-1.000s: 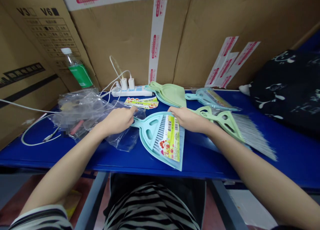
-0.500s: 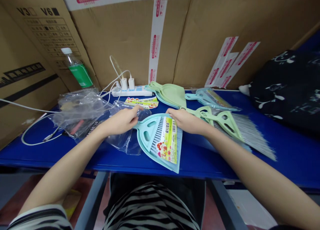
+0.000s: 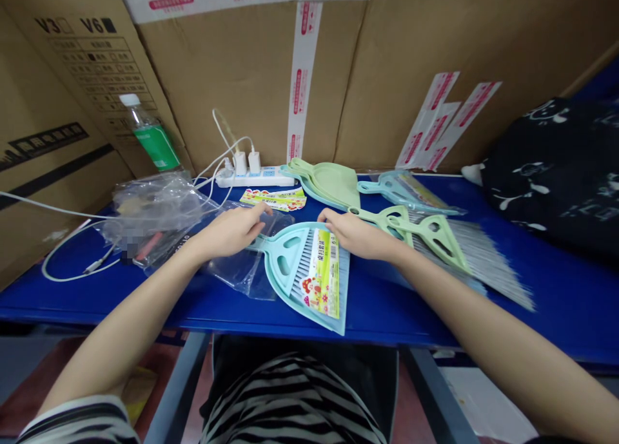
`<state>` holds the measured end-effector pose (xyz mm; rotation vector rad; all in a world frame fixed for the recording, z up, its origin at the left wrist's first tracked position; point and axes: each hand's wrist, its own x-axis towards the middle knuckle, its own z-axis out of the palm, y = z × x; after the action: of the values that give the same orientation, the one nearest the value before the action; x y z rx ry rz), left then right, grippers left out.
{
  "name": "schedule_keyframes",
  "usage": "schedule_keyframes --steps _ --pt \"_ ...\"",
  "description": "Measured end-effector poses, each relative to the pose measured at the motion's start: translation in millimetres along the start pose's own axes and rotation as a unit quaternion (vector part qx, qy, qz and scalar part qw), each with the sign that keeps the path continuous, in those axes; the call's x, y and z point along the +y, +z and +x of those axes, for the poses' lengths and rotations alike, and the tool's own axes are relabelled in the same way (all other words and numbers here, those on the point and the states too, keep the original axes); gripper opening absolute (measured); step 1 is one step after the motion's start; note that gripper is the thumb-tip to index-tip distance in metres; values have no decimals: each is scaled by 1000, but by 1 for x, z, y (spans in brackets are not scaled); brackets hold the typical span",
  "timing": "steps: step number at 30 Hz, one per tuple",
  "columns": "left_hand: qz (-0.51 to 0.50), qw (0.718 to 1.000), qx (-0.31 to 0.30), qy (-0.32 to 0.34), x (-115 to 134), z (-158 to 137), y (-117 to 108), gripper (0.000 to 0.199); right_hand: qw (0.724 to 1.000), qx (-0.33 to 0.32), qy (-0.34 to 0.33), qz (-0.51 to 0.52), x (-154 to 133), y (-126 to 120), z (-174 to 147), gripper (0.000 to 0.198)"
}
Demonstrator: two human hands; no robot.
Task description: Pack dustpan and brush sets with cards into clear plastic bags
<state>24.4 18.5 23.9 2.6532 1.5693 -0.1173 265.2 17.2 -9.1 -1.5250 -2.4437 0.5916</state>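
A light blue dustpan (image 3: pixel 285 289) lies in front of me, its handle to the left and its wide edge to the right. Nested in it is a matching small brush (image 3: pixel 290 261), under a yellow-green printed card (image 3: pixel 325 273). My left hand (image 3: pixel 235 230) is curled over the handle end, thumb and forefinger a little apart; its other fingers are hidden. At the far rim, beside the top of the card, my right hand (image 3: pixel 355 233) is closed in a pinch. A clear plastic bag (image 3: pixel 242 273) lies beneath and left of the handle.
Behind sit green and blue dustpans (image 3: pixel 333 181), printed cards (image 3: pixel 275 199) and a white power strip (image 3: pixel 256 176). To the right lie green-handled brushes (image 3: pixel 440 238), a wrapped blue set (image 3: pixel 411 193) and a dark patterned bag (image 3: pixel 556 173). Crumpled plastic (image 3: pixel 149 205) and a bottle (image 3: pixel 155 141) occupy the left.
My left hand has shifted slightly left, its thumb and forefinger farther from the dustpan's body. The dustpan and my right hand have moved slightly left. Other things stay where they were.
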Motion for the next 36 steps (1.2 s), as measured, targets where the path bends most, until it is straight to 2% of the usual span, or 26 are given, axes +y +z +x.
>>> schedule_keyframes --steps 4,7,11,17,24,28,33,36 --pt "116 986 23 -118 -2 0 -2 39 1000 1 -11 8 1 0 1 12" --pt "155 972 20 -173 -4 -1 -3 44 1000 0 -6 7 1 0 1 13" --pt "163 966 -25 -201 -4 -1 -4 45 1000 11 -16 2 2 -2 0 13" --pt "164 957 -29 -235 -5 -4 -10 49 1000 19 -23 6 2 -3 0 12" --pt "154 961 -24 -228 -4 -2 -9 49 999 39 -5 33 -1 -4 -1 10" --pt "116 973 -2 -199 -4 -1 -7 48 998 46 20 49 -1 -2 -1 10" --pt "49 987 23 -149 -10 0 -5 49 996 71 14 54 2 0 0 11" --pt "43 987 30 -149 -12 0 -5 46 996 67 24 59 -1 0 0 12"
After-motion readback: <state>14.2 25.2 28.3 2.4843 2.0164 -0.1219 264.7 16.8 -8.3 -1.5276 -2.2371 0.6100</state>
